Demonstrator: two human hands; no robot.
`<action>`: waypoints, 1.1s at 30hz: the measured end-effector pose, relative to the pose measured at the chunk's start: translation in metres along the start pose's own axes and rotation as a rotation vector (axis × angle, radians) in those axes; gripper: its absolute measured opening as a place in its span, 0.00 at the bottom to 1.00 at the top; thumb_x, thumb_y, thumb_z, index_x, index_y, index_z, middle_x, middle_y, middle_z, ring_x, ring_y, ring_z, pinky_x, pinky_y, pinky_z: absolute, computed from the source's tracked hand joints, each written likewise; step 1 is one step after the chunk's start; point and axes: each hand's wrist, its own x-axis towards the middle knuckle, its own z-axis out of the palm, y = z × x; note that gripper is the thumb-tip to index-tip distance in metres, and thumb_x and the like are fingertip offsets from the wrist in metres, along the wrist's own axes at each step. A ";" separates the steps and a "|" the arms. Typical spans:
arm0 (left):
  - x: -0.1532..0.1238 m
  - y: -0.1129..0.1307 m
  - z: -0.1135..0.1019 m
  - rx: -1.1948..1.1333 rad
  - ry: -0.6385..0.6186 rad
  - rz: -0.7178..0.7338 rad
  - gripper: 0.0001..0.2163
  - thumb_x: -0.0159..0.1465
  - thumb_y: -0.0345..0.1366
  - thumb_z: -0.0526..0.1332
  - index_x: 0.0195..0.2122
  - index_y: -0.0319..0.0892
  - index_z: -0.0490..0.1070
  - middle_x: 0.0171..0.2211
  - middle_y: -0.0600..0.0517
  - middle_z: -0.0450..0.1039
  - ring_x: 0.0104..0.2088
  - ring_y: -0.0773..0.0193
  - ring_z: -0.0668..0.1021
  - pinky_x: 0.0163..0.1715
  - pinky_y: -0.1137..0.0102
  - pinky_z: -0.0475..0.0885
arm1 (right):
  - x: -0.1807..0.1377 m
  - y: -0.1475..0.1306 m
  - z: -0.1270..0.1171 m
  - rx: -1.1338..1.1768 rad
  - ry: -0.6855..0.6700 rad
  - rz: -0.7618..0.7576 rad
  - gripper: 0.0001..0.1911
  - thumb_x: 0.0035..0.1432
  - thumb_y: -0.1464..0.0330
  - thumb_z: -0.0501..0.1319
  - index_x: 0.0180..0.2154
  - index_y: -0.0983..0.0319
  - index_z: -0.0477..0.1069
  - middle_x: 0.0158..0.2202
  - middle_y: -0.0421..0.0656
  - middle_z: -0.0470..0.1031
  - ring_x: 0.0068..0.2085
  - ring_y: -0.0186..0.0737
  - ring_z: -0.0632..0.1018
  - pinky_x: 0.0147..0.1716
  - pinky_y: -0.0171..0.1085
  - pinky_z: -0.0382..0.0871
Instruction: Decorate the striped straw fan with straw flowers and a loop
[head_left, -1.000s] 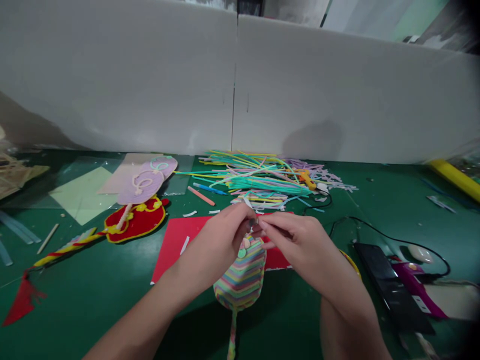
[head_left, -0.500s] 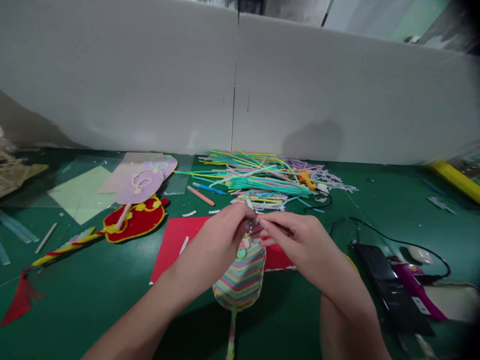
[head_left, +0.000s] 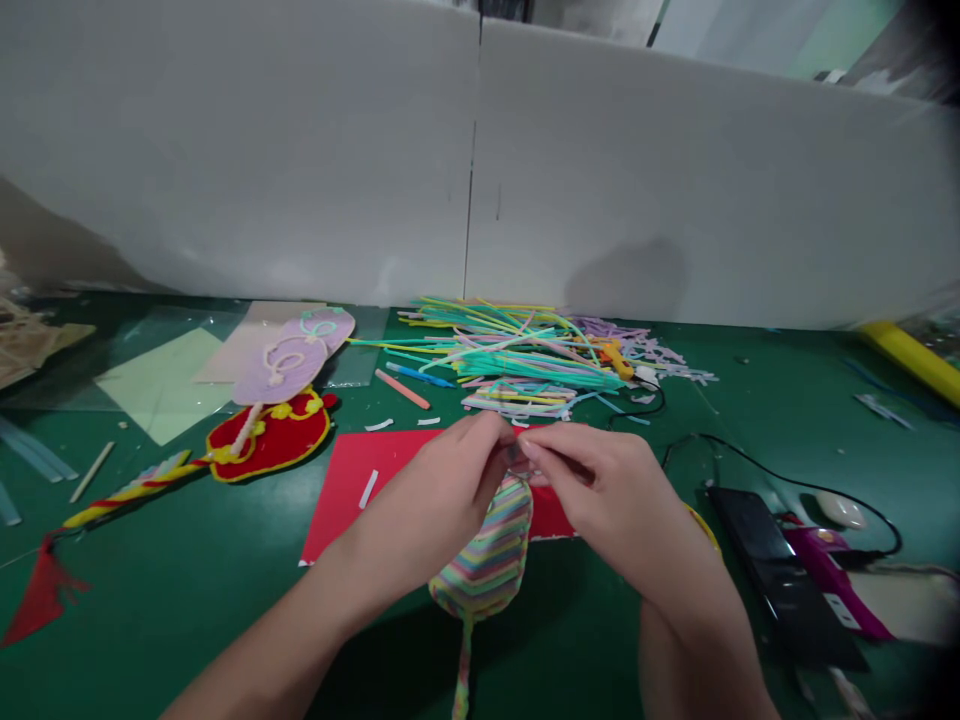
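Observation:
A striped pastel fan, seemingly made of pipe cleaners, lies with its thin handle toward me. Above its far end my left hand is closed, fingertips pinched together. My right hand meets it there, thumb and forefinger pinching as well. Whatever sits between the fingertips is too small and blurred to make out. Under both hands is a red sheet with a white paper strip on it.
Pipe cleaners are heaped at the back, with an orange glue gun beside them. On the left lie a red fan and a lilac fan. A black phone and cables are on the right. A white partition stands behind.
The fingertips have shifted slightly and drawn closer together. The small pastel discs that showed near the fan's far end are now hidden by my left hand.

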 end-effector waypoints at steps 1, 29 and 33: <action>0.000 0.000 0.001 0.002 0.003 0.013 0.07 0.66 0.34 0.45 0.36 0.44 0.60 0.33 0.54 0.67 0.32 0.66 0.70 0.29 0.71 0.63 | 0.000 -0.001 0.000 -0.020 0.009 -0.005 0.10 0.59 0.72 0.53 0.33 0.60 0.73 0.33 0.40 0.76 0.32 0.34 0.75 0.31 0.31 0.65; 0.005 -0.001 -0.009 -0.104 -0.031 0.094 0.06 0.65 0.33 0.46 0.32 0.43 0.59 0.29 0.56 0.64 0.30 0.69 0.68 0.29 0.75 0.62 | -0.002 -0.001 -0.004 0.049 -0.010 -0.016 0.11 0.60 0.70 0.53 0.35 0.58 0.74 0.33 0.41 0.77 0.32 0.36 0.76 0.29 0.31 0.67; 0.003 0.000 -0.007 -0.017 -0.026 0.075 0.06 0.65 0.34 0.46 0.33 0.43 0.59 0.32 0.54 0.65 0.31 0.67 0.68 0.30 0.73 0.63 | -0.001 -0.001 -0.001 -0.012 0.017 -0.025 0.11 0.60 0.71 0.52 0.34 0.59 0.74 0.31 0.42 0.77 0.30 0.36 0.75 0.29 0.32 0.66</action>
